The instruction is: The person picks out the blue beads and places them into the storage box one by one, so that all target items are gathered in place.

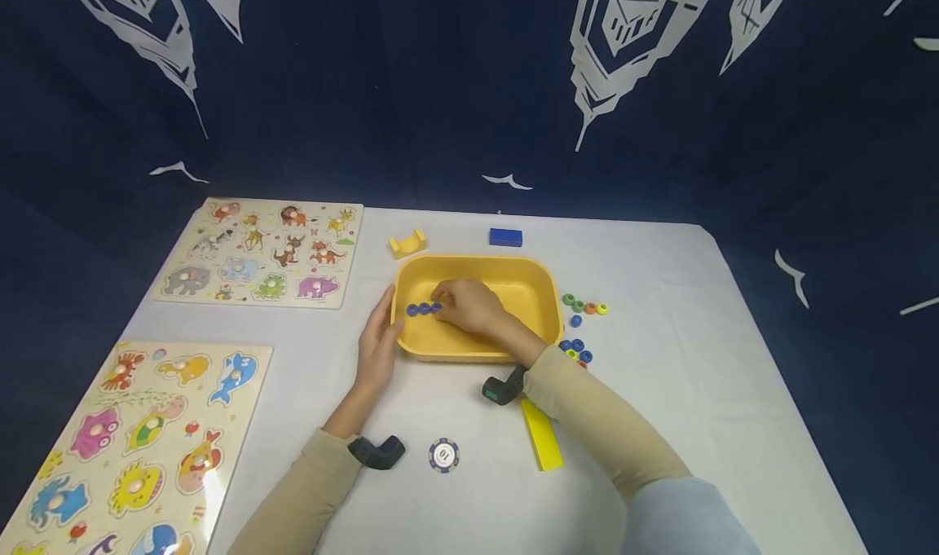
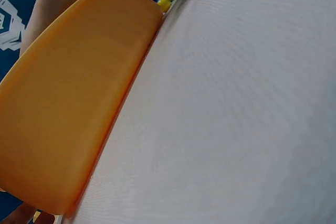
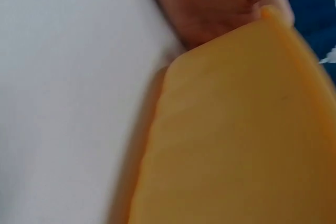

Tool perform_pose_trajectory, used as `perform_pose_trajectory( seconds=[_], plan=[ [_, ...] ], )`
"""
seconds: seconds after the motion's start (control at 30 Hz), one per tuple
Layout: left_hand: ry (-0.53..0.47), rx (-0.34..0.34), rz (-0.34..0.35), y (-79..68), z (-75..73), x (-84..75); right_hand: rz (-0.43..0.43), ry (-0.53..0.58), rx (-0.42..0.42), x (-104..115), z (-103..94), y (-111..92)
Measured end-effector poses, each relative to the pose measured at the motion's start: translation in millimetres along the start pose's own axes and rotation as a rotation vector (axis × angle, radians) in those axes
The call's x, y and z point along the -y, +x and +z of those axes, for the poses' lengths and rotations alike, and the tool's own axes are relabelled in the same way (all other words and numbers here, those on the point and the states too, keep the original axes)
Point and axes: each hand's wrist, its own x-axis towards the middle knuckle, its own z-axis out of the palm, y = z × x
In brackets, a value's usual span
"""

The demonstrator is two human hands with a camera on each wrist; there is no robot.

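Note:
In the head view a yellow plastic tray (image 1: 484,354) stands on the white table. My left hand (image 1: 377,347) grips its left end, thumb at the rim and fingers along the outer wall. Inside the tray, three blue beads (image 1: 424,308) lie in a short row near that end. My right hand (image 1: 473,306) reaches in over the front rim, with curled fingertips pinching the rightmost blue bead (image 1: 437,307). Both wrist views mostly show the tray's outer wall (image 2: 79,93); the right wrist view also shows the left hand (image 3: 220,3) against the tray end, while the beads inside are hidden there.
Several loose beads (image 1: 577,345) lie right of the tray. Behind it are a yellow curved block (image 1: 407,244) and a blue block (image 1: 505,237). A poker chip (image 1: 443,455) and yellow strip (image 1: 542,437) lie in front. Two animal puzzle boards (image 1: 253,253) occupy the left.

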Motion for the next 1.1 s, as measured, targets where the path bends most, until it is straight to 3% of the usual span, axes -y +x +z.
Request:
perform_pose_trajectory(
  seconds=[0.1, 0.2, 0.4, 0.53, 0.67, 0.8, 1.0, 1.1],
  plan=[
    [-0.003, 0.004, 0.000, 0.3, -0.6, -1.1, -0.032, 0.096, -0.041, -3, -7.7, -13],
    [0.006, 0.010, -0.007, -0.2, 1.7, -2.4, -0.089, 0.202, -0.139, -14, -19.9, -36],
    [0.040, 0.006, -0.020, 0.7, 1.8, -6.6, -0.165, 0.306, -0.399, -64, -47.5, -91],
    [0.035, 0.001, -0.031, -0.1, 0.6, -6.9, -0.088, 0.329, -0.576, -119, -48.3, -118],
    [0.031, 0.004, -0.034, -1.1, 0.4, -5.6, 0.028, 0.282, -0.691, -179, -32.6, -127],
    [0.027, 0.005, -0.025, -1.5, 1.1, -5.2, 0.120, 0.254, -0.679, -200, -24.4, -129],
    [0.010, 0.002, -0.019, -1.2, 0.3, -5.1, 0.164, 0.305, -0.558, -178, -26.8, -130],
    [0.016, 0.001, -0.018, -1.1, 0.4, -5.6, 0.173, 0.253, -0.530, -171, -24.5, -129]
  ],
)
